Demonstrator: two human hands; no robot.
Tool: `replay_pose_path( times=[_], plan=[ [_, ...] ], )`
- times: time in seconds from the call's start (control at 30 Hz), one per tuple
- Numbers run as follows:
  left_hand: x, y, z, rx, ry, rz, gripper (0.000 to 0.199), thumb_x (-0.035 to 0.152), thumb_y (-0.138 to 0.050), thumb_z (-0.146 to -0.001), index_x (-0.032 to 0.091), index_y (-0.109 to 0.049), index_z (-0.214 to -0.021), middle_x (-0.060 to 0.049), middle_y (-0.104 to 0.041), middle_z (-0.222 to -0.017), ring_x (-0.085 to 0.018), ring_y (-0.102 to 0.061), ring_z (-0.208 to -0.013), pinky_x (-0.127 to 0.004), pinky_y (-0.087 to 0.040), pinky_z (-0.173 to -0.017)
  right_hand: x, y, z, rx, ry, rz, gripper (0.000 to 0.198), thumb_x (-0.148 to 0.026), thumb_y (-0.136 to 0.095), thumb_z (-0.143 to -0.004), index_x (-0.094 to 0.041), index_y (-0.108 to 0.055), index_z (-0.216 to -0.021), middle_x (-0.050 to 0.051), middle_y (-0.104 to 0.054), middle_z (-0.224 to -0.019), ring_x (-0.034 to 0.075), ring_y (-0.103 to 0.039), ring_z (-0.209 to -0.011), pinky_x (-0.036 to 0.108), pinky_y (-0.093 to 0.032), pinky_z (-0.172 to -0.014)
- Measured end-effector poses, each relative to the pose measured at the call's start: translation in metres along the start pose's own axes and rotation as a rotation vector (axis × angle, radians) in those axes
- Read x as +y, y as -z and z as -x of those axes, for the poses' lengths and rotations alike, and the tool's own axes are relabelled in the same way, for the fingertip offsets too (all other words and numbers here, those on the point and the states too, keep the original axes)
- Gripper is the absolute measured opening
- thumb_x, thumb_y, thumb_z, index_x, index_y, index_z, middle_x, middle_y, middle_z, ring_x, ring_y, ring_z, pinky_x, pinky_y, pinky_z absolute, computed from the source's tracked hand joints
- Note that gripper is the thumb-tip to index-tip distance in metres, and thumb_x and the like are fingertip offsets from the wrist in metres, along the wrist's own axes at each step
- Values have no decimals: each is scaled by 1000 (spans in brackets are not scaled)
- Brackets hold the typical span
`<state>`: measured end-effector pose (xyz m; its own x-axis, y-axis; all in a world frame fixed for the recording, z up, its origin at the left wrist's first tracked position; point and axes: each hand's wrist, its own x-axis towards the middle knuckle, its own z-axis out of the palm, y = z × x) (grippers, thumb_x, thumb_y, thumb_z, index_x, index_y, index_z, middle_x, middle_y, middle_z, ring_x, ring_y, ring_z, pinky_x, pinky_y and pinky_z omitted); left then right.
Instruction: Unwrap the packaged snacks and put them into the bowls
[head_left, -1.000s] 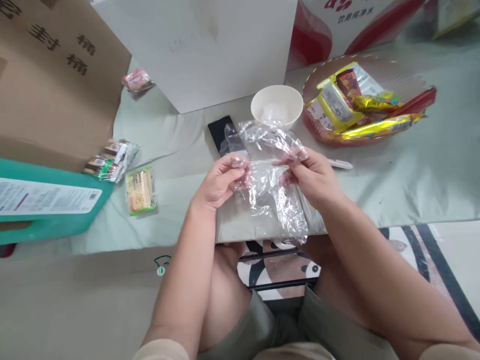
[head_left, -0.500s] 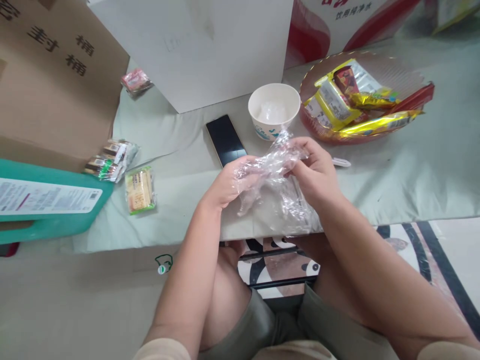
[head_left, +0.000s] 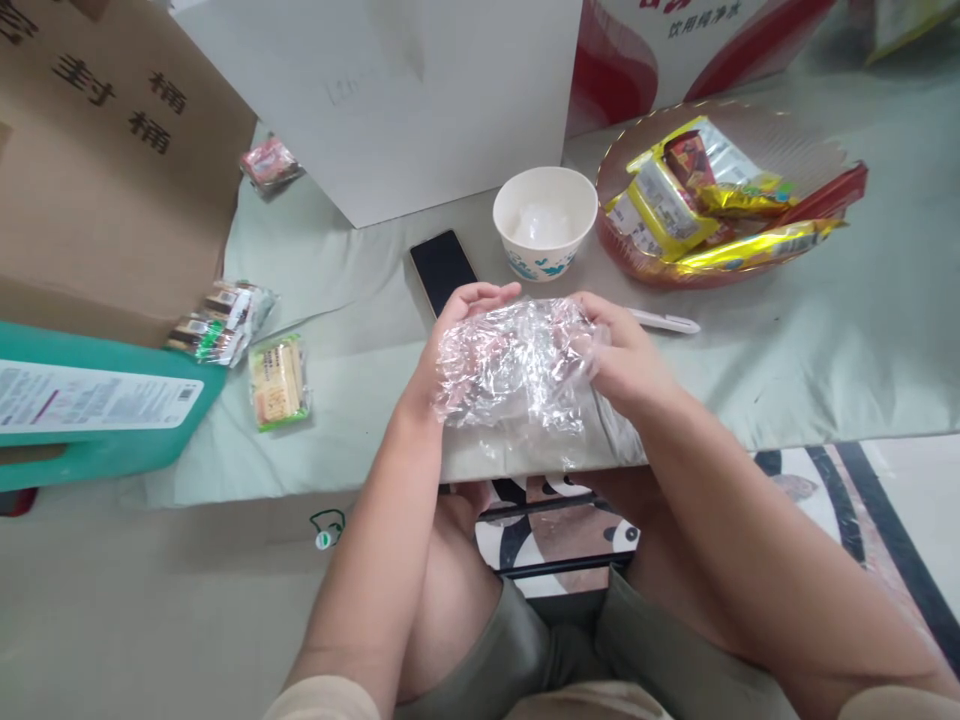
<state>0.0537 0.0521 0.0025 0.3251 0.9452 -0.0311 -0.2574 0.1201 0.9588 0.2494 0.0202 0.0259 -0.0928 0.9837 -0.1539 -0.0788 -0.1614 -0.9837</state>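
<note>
Crinkled clear plastic film [head_left: 517, 370] is spread between my two hands above the table's front edge. My left hand [head_left: 457, 335] holds its left side; the fingers extend along the top, and the film covers the palm. On the other side, my right hand [head_left: 619, 350] grips the film between thumb and fingers. Just beyond the hands stands a white paper bowl [head_left: 544, 240] with a blue pattern, some clear plastic inside it. A dark phone [head_left: 442, 265] lies behind my left hand. The end of a white, slim object [head_left: 671, 322] sticks out behind my right hand.
A ribbed bowl [head_left: 630, 255] of snack packets sits at the right. White box [head_left: 450, 120] and red-white box [head_left: 637, 70] stand behind. At left are a cardboard box [head_left: 112, 200], a green container [head_left: 150, 445] and small packets [head_left: 279, 382] on the pale tablecloth [head_left: 360, 400].
The bunched film has been spread wider and flatter between my hands. My left fingers have straightened out over its top edge, and more of the white slim object shows.
</note>
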Motion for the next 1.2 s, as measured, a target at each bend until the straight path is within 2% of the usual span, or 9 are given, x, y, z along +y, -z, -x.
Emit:
replay_pose_path(
  times=[0.13, 0.23, 0.33, 0.47, 0.6, 0.67, 0.93, 1.1, 1.2],
  plan=[
    [2, -4, 2, -9, 130, 41, 46, 27, -88, -70, 30, -68, -112, 5, -71, -79, -12, -64, -62, -25, -52, -58, -1, -3, 2, -74, -32, -19, 26, -38, -75, -67, -23, -55, -77, -4, -59, -67, 11, -53, -57, 26, -45, -52],
    [4, -4, 1, 69, 187, -52, 30, 26, -85, -71, 25, -70, -98, 5, -63, -66, -8, -51, -49, -22, -39, -46, 1, -3, 2, -39, -5, 17, 17, -32, -70, -70, -23, -58, -78, -4, -58, -66, 10, -53, -57, 25, -46, -53],
    [4, -2, -1, 131, 155, -124, 20, 29, -84, -70, 22, -68, -80, 5, -54, -58, -7, -43, -47, -22, -33, -45, 4, -2, -1, 14, 32, 17, 16, -32, -70, -74, -23, -59, -81, -5, -56, -63, 9, -50, -53, 24, -45, -50],
    [4, 1, -2, 211, 79, -156, 32, 42, -83, -73, 20, -60, -65, 4, -50, -58, -8, -43, -51, -24, -34, -47, 7, 2, -4, 147, 82, -3, 18, -32, -70, -77, -25, -54, -83, -7, -50, -62, 8, -45, -50, 23, -41, -47],
    [5, 0, -1, 169, 32, -89, 27, 38, -84, -72, 24, -68, -88, 2, -65, -76, -13, -61, -66, -26, -50, -61, 6, 2, -4, 130, 87, -30, 13, -28, -66, -76, -25, -57, -84, -7, -53, -64, 9, -47, -51, 23, -39, -46],
    [7, -2, 0, 140, 85, -72, 28, 35, -81, -76, 27, -68, -99, 3, -63, -74, -13, -60, -62, -27, -49, -58, 5, 1, -3, 94, 68, -43, 14, -27, -66, -76, -25, -58, -87, -7, -53, -64, 9, -46, -50, 23, -39, -46],
    [16, -4, 3, 113, 72, 1, 24, 40, -77, -76, 24, -60, -77, 6, -44, -53, -8, -39, -39, -24, -32, -39, 1, -1, 0, 50, 2, -136, 15, -31, -63, -82, -28, -59, -96, -7, -46, -60, 10, -42, -49, 25, -37, -48],
    [15, -1, 1, 75, 33, 48, 22, 38, -73, -74, 19, -64, -70, 0, -58, -64, -10, -55, -50, -24, -42, -46, 3, 2, -4, 91, -67, -192, 17, -33, -64, -78, -26, -58, -92, -4, -51, -67, 11, -45, -52, 25, -35, -48],
    [12, -1, 0, 80, 37, 30, 30, 47, -66, -77, 17, -68, -70, -4, -63, -71, -14, -60, -60, -27, -49, -54, 7, 5, -7, 86, -98, -193, 32, -54, -61, -82, -27, -57, -99, -2, -54, -72, 13, -49, -57, 26, -37, -49]
  ],
)
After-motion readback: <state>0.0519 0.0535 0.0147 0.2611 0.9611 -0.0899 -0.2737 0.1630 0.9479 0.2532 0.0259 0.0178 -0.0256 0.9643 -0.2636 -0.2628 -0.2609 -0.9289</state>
